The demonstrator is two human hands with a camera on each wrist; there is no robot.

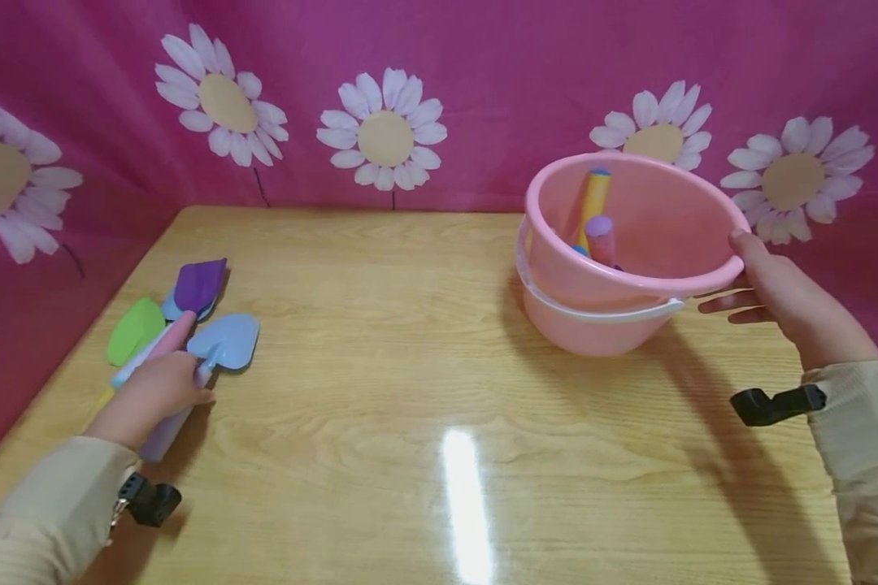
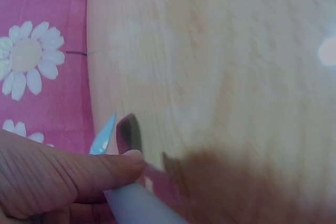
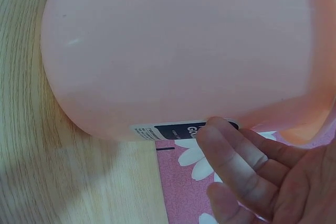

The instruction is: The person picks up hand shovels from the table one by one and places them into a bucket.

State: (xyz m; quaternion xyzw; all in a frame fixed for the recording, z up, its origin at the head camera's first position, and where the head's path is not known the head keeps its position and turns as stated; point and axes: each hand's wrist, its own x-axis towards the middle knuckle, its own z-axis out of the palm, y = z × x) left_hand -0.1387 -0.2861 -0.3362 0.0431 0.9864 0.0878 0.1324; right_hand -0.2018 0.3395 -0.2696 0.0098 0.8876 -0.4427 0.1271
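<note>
At the left of the head view, my left hand (image 1: 149,394) grips the handle of a light blue toy shovel (image 1: 230,340). In the left wrist view its thumb lies over the pale handle (image 2: 139,205). Beside that hand lie a green toy shovel (image 1: 135,331), a purple one (image 1: 199,283) and a pink handle (image 1: 174,335). My right hand (image 1: 790,301) holds the rim of a pink bucket (image 1: 600,325), thumb over the edge and fingers along the outside. The bucket leans, its mouth toward me. Inside stand a yellow handle (image 1: 594,199) and a pink handle with a purple end.
A wooden table (image 1: 351,341) stretches between the hands. Behind it and along the left hangs a magenta cloth (image 1: 497,97) with white daisies. The bucket's white carrying handle (image 1: 600,315) hangs down its front. A dark label (image 3: 181,130) marks the bucket's side.
</note>
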